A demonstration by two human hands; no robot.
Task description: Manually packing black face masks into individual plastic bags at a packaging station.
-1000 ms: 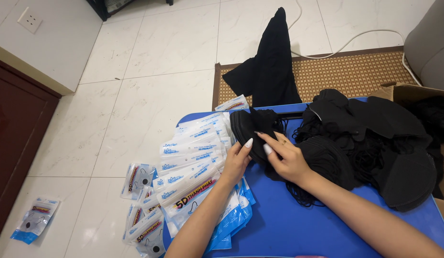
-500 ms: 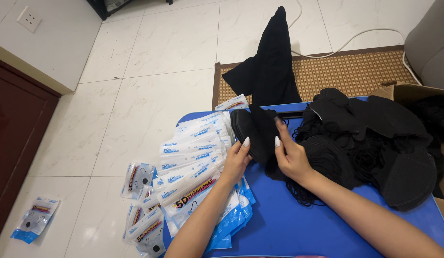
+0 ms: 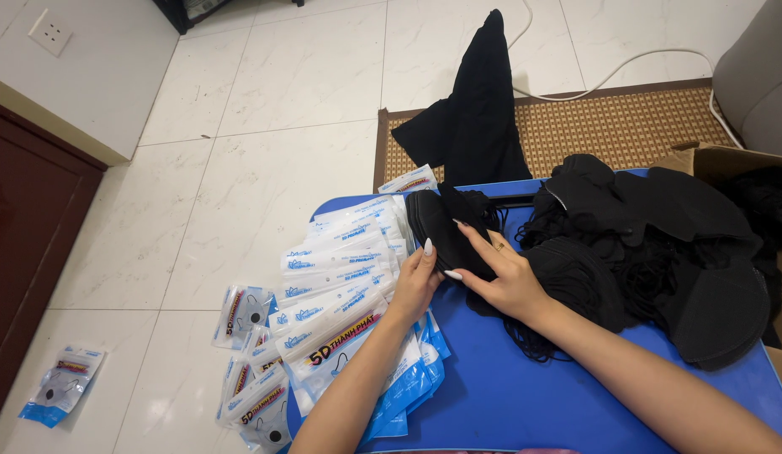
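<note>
At far 8 o'clock, a lone packaged mask [image 3: 59, 382] lay on the white tile floor [image 3: 240, 168], well apart from the rest. More packets [image 3: 252, 353] sat on the floor at 7 o'clock, just beside the blue table [image 3: 492, 395]. On the table's 9 o'clock edge, a fanned stack of empty clear-and-blue mask bags [image 3: 340, 269] overlapped, some hanging off the edge.

Left hand [image 3: 416, 282] rested at the stack's 3 o'clock side, fingers extended, tips touching the small stack of black masks [image 3: 437, 227]. Not clenched; I couldn't tell if it actually gripped anything.

Right hand [image 3: 500, 273] came in from 4 o'clock, fingers spread around the same mask stack's right side, pinching it lightly between thumb and fingers. The mask stack stood on edge, tilted, at table centre near 12 o'clock.

At 3 o'clock, a big loose pile of black masks [image 3: 660, 244] with tangled ear loops covered the table's right half. Cardboard box [image 3: 744, 160] at the far 2 o'clock edge. Black cloth [image 3: 479, 109] draped upright at 12 o'clock over a woven mat [image 3: 626, 126].
</note>
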